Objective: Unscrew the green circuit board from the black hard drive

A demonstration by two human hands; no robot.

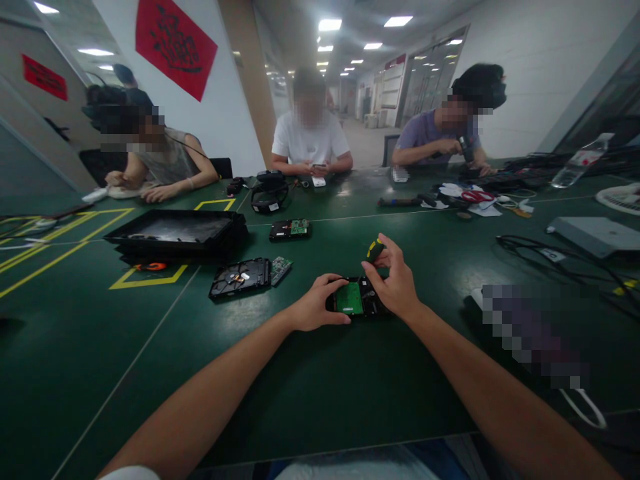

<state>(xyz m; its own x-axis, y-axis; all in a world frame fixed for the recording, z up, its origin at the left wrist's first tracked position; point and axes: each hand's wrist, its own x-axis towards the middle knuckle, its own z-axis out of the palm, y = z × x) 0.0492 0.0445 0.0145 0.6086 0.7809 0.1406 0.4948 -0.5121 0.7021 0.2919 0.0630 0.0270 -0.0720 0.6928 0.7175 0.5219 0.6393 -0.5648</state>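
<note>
A hard drive [349, 299] with a green circuit board facing up lies on the table before me. My left hand [315, 304] is closed on its left end, thumb along the near edge and fingers over the far edge. My right hand [399, 283] pinches the black-and-yellow handle of a screwdriver [375, 250], held tilted above the drive's right part. The screwdriver's tip is too small to make out. That hand's edge hides the drive's right end. To the left lie a black drive casing [241, 279] and a loose circuit board [281, 271].
Another hard drive [290, 229] lies farther back, near stacked black trays [175, 233] on the left. A pixelated pouch [535, 333], black cables [565, 260] and a grey box [595, 235] lie on the right. Several people sit across the green table [400, 400].
</note>
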